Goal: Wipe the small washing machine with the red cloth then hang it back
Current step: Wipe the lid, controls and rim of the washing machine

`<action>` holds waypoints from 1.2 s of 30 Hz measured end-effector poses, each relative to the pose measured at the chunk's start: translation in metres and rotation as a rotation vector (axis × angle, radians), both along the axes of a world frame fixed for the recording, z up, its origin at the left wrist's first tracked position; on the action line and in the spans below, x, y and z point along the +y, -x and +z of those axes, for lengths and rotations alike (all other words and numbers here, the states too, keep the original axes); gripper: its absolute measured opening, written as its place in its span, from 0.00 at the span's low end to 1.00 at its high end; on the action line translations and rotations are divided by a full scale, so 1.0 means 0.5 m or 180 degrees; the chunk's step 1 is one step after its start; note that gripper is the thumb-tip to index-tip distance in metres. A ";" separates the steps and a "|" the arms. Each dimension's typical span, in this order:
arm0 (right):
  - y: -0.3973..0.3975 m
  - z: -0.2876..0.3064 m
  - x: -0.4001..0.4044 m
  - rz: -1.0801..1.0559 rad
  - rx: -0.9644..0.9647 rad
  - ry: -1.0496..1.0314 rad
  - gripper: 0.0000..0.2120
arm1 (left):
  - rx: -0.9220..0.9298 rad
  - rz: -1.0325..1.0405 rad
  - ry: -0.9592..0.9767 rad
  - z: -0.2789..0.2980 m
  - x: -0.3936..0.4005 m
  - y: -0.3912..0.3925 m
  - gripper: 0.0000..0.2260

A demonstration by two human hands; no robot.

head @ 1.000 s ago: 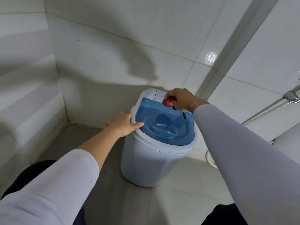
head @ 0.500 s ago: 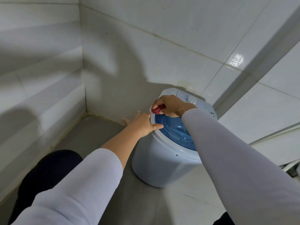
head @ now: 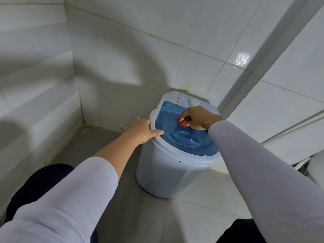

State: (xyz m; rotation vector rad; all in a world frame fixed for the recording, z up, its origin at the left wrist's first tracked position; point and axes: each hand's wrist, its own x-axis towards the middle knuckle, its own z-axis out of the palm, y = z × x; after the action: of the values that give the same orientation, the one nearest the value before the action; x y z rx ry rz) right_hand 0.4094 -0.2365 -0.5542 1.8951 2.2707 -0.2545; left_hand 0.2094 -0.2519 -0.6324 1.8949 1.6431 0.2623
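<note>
The small washing machine (head: 168, 171) is a white round tub with a translucent blue lid (head: 189, 139), standing on the floor against the tiled wall. My right hand (head: 198, 117) holds the bunched red cloth (head: 184, 121) and presses it on the blue lid near its back edge, just below the white control panel (head: 191, 102). My left hand (head: 142, 129) rests on the left rim of the machine, fingers spread down its side and thumb lying on the rim. Most of the cloth is hidden inside my fist.
White tiled walls meet in a corner (head: 82, 118) to the left of the machine. The floor (head: 105, 142) is grey tile. A white fixture and a hose (head: 313, 165) sit at the right edge. My dark-trousered knees fill the lower corners.
My right hand has slid the red cloth from the lid's left back corner toward the middle of the blue lid. My left hand stays on the left rim. The camera view has shifted.
</note>
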 end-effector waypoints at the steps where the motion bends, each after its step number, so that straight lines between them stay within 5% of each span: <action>1: -0.008 0.001 -0.006 -0.0031 0.0015 -0.0010 0.17 | -0.0004 0.0008 -0.0016 -0.001 0.001 0.000 0.39; 12: -0.140 0.007 -0.098 -0.0533 0.0017 0.0016 0.17 | -0.0205 0.0012 -0.0016 -0.038 0.029 0.005 0.55; 19: -0.181 -0.005 -0.137 -0.0761 0.0237 -0.0150 0.14 | 0.0097 0.0030 -0.0043 0.010 -0.008 -0.003 0.38; 25: -0.199 0.023 -0.159 -0.0951 0.0059 0.0122 0.11 | -0.0205 0.0033 0.0086 0.004 -0.001 -0.002 0.37; 29: -0.156 0.076 -0.124 -0.0678 -0.0110 -0.0124 0.12 | -0.0587 -0.0002 0.0230 0.010 -0.006 -0.006 0.32; 36: 0.056 0.095 -0.002 0.0260 0.0018 -0.0449 0.14 | -0.0869 -0.0033 0.0369 -0.006 -0.011 0.005 0.41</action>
State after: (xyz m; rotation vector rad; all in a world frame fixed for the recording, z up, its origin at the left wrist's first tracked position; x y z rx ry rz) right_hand 0.3816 -0.2374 -0.5065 1.8619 2.4219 -0.0906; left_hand 0.2067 -0.2573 -0.6355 1.6980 1.4342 0.3941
